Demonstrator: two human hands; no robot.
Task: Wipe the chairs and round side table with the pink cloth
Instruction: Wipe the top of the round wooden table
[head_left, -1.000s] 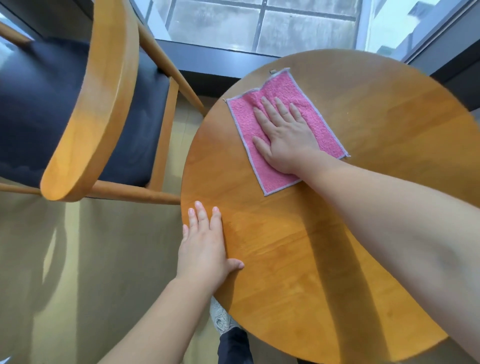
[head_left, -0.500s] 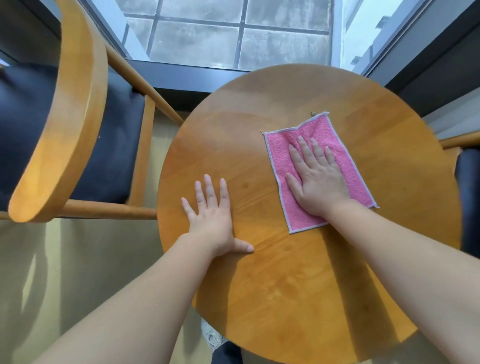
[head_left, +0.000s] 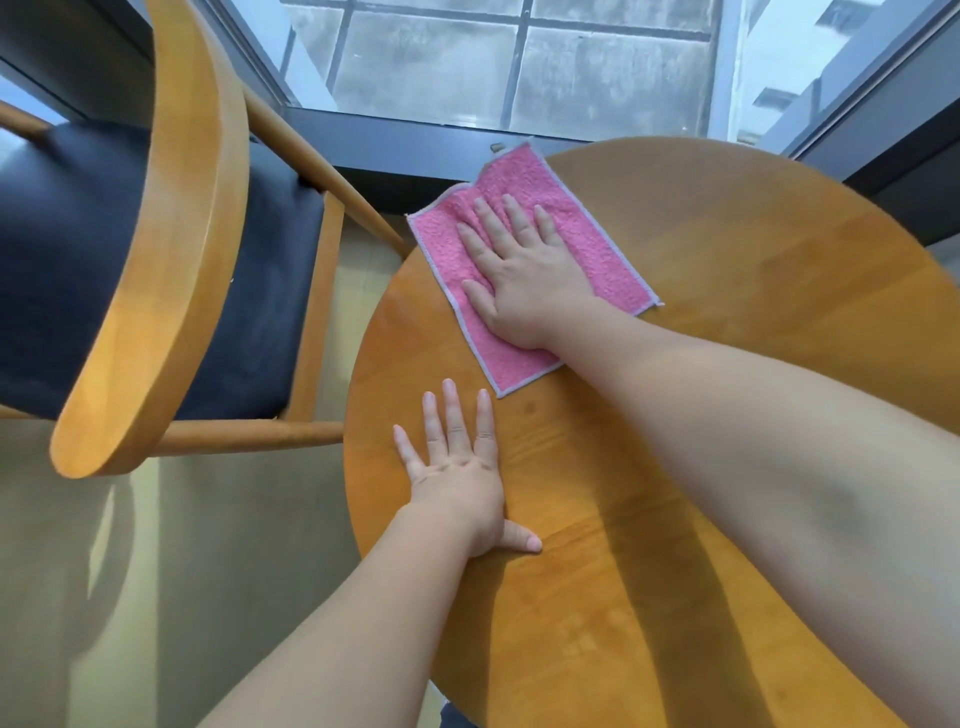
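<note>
The right hand (head_left: 524, 275) lay flat with fingers spread, pressing the cloth (head_left: 524, 260) onto the table (head_left: 727, 322) at its upper-left rim, above frame centre; one cloth corner overhung the edge. The left hand (head_left: 460, 478) rested open, palm down, on the table's left edge, lower centre. A chair (head_left: 171, 249) stood upper left.
</note>
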